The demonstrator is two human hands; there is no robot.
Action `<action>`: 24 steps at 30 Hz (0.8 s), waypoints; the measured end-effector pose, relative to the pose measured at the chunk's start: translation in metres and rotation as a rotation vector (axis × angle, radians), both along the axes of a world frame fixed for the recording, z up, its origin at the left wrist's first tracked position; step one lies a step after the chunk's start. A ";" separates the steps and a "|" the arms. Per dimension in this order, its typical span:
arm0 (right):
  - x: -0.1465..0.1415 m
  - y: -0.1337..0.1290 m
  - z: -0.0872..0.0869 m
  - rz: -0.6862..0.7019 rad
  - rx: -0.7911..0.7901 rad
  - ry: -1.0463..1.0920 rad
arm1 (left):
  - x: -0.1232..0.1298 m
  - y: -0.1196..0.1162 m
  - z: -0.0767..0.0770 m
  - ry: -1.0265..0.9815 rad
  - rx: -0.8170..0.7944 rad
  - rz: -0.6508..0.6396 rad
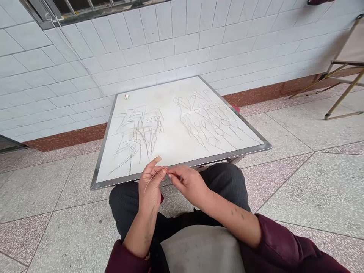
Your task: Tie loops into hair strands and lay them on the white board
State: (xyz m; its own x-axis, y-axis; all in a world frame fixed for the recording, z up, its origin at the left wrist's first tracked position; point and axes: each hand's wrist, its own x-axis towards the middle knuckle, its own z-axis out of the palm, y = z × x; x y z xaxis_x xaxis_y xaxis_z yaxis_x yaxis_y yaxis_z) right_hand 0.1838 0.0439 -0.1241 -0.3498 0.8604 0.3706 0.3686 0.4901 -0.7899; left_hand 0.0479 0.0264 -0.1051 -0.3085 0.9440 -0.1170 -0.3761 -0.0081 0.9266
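Note:
Between thumb and fingers, my left hand (pixel 151 182) pinches a thin wire (pixel 149 181), whose loose end curves down across the palm. A tan strip is wrapped round one of its fingertips. My right hand (pixel 191 184) meets it at the table's front edge, its thumb and forefinger pinched at the same wire. Past the hands, a pile of loose thin wires (pixel 138 131) lies on the left half of the white table (pixel 173 132). On the right half are several wires with looped ends (pixel 213 141), spread in rows.
A small white and red object (pixel 126 97) sits at the table's back left corner. The table stands by a white tiled wall (pixel 159 49). A folding chair (pixel 347 57) is at the far right. My knees are under the table's front edge.

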 end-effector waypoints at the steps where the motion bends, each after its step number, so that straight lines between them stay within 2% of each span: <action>1: 0.000 -0.001 0.000 -0.011 0.021 -0.025 | 0.000 -0.001 0.000 0.014 0.008 0.010; 7: -0.003 -0.001 -0.002 -0.024 0.096 -0.066 | 0.002 -0.003 -0.003 0.047 0.035 0.056; 13: -0.003 -0.001 -0.004 -0.008 0.063 0.012 | 0.002 -0.005 0.001 0.044 0.067 0.047; 24: -0.003 -0.007 0.007 0.065 -0.246 0.312 | 0.003 -0.006 0.001 0.024 0.165 0.032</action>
State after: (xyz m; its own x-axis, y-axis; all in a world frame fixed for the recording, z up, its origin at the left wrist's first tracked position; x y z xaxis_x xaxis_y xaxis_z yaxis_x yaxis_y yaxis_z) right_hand 0.1812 0.0371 -0.1169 -0.3096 0.9166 0.2531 0.0675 0.2867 -0.9556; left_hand 0.0505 0.0201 -0.1040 -0.3392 0.9395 0.0468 -0.3506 -0.1725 0.9205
